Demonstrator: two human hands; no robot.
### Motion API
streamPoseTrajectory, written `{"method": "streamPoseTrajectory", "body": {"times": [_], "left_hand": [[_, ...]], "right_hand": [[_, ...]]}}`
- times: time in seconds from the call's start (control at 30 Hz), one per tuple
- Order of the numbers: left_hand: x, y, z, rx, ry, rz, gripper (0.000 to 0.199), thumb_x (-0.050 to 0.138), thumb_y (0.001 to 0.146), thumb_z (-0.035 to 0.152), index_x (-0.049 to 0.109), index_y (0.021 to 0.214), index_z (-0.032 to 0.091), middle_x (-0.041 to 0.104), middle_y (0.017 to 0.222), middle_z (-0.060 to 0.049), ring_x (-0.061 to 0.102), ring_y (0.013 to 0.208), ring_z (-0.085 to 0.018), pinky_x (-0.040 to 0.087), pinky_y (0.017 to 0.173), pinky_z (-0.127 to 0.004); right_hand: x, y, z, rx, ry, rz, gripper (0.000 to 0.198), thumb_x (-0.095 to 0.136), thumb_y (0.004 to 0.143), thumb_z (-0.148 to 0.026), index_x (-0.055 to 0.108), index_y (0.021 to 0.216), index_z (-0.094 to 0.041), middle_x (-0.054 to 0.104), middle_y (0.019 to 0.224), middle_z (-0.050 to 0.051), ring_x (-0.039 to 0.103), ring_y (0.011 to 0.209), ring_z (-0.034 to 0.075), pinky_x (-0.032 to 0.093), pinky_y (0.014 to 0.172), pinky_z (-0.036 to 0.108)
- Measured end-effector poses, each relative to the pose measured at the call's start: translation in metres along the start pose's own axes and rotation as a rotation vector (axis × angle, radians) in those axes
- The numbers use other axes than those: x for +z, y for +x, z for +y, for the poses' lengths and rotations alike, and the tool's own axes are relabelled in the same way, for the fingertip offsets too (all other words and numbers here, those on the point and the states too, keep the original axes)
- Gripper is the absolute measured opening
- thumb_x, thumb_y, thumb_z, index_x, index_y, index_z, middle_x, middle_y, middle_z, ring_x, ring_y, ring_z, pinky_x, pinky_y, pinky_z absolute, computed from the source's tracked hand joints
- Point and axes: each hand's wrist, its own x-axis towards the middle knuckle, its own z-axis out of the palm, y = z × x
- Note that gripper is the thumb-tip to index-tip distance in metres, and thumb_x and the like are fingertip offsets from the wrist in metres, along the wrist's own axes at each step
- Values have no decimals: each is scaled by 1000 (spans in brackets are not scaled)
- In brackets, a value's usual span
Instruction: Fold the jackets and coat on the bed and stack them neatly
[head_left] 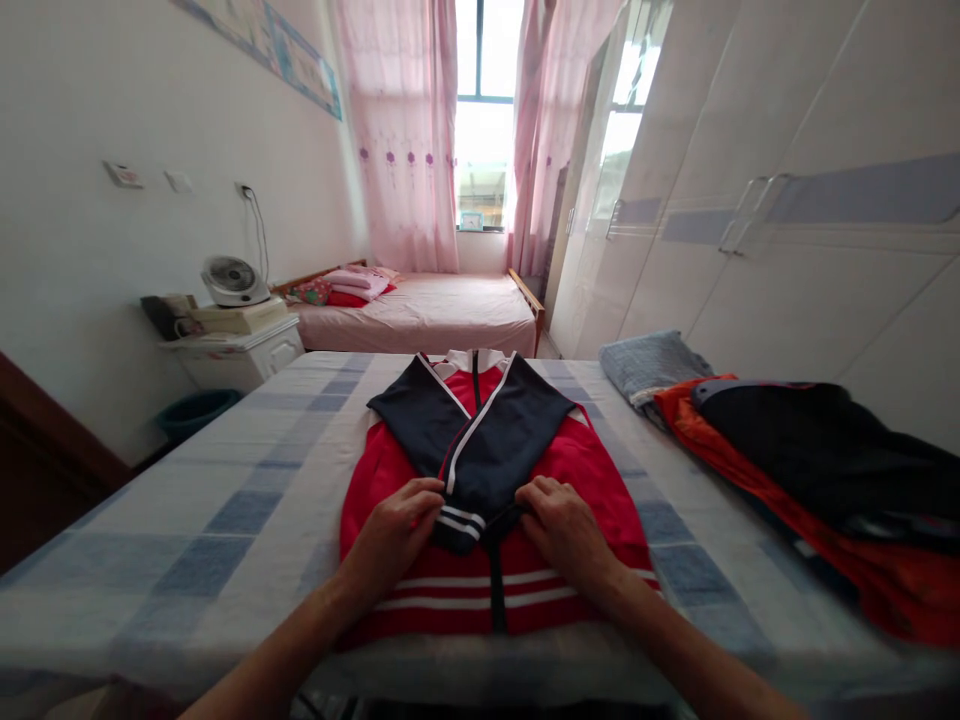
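Note:
A red zip-up jacket (pixel 592 475) lies front up on the bed, its white collar at the far end and white stripes along the near hem. Its two dark navy sleeves (pixel 504 440) are folded inward and cross over the chest. My left hand (pixel 403 522) is closed, fingertips pinching the sleeve edge near the white-striped cuff (pixel 459 522). On the other side, my right hand (pixel 566 522) also has its fingers pressed together on the dark sleeve fabric near its cuff end. Both palms rest low over the red front.
The jacket lies on a blue-and-white striped sheet (pixel 247 510). To the right are a grey folded cloth (pixel 651 362) and a pile of orange and black clothes (pixel 810 450). A nightstand (pixel 247 350) with a fan (pixel 234 280) stands left. Beyond is a pink bed (pixel 457 310).

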Motion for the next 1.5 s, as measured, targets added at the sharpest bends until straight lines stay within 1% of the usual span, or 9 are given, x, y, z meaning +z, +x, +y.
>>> {"method": "streamPoseTrajectory", "body": {"times": [0.27, 0.37, 0.6, 0.77, 0.93, 1.13, 1.27, 1.37, 1.5], "left_hand": [[-11, -43, -23, -62, 198, 14, 26, 50, 85, 25, 65, 107, 23, 59, 123, -8, 58, 110, -23, 50, 92, -37], [-12, -55, -26, -31, 259, -10, 28, 52, 84, 26, 65, 109, 21, 60, 122, -9, 55, 115, -25, 49, 93, -39], [-26, -28, -25, -67, 286, -66, 28, 48, 86, 29, 65, 108, 25, 62, 119, -5, 60, 106, -21, 50, 91, -33], [-39, -4, -61, -351, 236, 66, 38, 37, 86, 29, 62, 111, 16, 62, 117, -12, 59, 107, -24, 46, 93, -38], [-55, -1, -91, -521, 174, -14, 34, 39, 83, 33, 68, 91, 18, 71, 91, -6, 66, 84, -19, 49, 77, -27], [-55, -19, -55, -551, 260, -29, 28, 41, 83, 34, 60, 95, 17, 66, 88, -7, 63, 79, -21, 45, 73, -30], [-56, -57, -13, -522, 266, -140, 26, 45, 85, 44, 56, 91, 21, 63, 86, -3, 62, 78, -20, 45, 68, -29], [-54, -94, -1, -449, 195, -219, 39, 60, 74, 52, 56, 100, 23, 65, 92, -3, 63, 83, -21, 48, 70, -28], [-43, -125, -5, -347, 197, -70, 49, 69, 69, 45, 55, 111, 25, 66, 101, -5, 65, 85, -22, 52, 72, -28]], "right_hand": [[-6, -15, 16, 109, 2, 46, 15, 45, 86, -17, 59, 81, -20, 61, 86, 3, 55, 82, 19, 39, 77, 33], [-10, -28, 21, 117, 52, 52, 17, 43, 88, -18, 59, 90, -21, 61, 95, 4, 56, 86, 18, 41, 79, 33], [-21, -34, 27, -25, 105, -141, 18, 43, 89, -21, 61, 86, -24, 63, 91, 1, 59, 83, 15, 45, 76, 29], [-22, -38, 42, -28, 147, -91, 19, 41, 91, -24, 60, 91, -25, 64, 91, 1, 62, 83, 13, 49, 73, 25], [-26, -38, 20, -197, 147, 62, 17, 48, 87, -20, 58, 100, -25, 64, 98, 2, 61, 90, 13, 49, 76, 22], [-8, -32, -38, -515, 140, -11, 28, 63, 75, -15, 57, 101, -24, 63, 97, 0, 55, 92, 17, 42, 82, 30], [19, -37, -47, -465, 82, -68, 35, 70, 73, -25, 55, 104, -23, 61, 103, 1, 52, 92, 19, 38, 83, 34], [28, -40, -50, -410, 48, -58, 28, 65, 77, -22, 56, 103, -25, 61, 99, -1, 51, 88, 18, 36, 81, 33], [27, -37, -60, -379, 37, -45, 27, 63, 80, -22, 56, 105, -26, 61, 98, -1, 51, 88, 18, 36, 80, 33]]}}
